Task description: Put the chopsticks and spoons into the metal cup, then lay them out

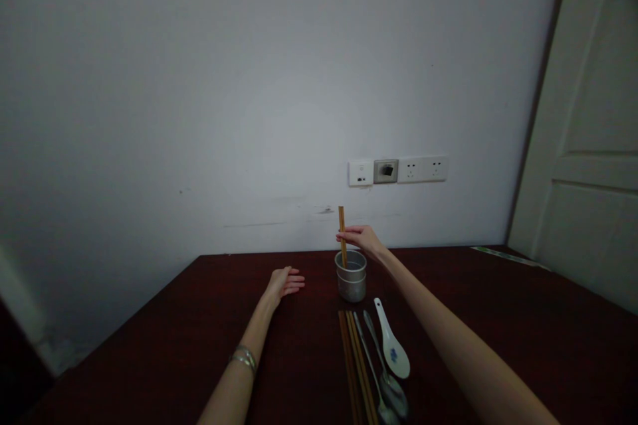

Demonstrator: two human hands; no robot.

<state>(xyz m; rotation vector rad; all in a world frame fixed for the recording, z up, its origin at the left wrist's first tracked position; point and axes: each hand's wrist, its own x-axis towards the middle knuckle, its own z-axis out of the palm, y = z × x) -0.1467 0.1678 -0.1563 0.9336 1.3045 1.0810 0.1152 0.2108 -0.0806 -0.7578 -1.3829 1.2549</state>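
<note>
My right hand (pixel 361 238) pinches light wooden chopsticks (pixel 342 232) near their upper part. Their lower ends are inside a grey metal cup (pixel 351 285), and the cup's wall hides the tips. To the left of the cup, my left hand (pixel 286 281) rests at the dark red table with fingers stretched out, holding nothing. In front of the cup lie several more chopsticks (pixel 356 365) side by side. Beside them are two metal spoons (pixel 393 396) and a white spoon (pixel 396 355) with a blue mark.
The dark red table (pixel 174 345) meets a pale wall with sockets (pixel 422 169) and switch plates above the cup. A green and white strip (pixel 508 256) lies at the back right, near a door (pixel 593 119). A bracelet (pixel 244 357) circles my left wrist.
</note>
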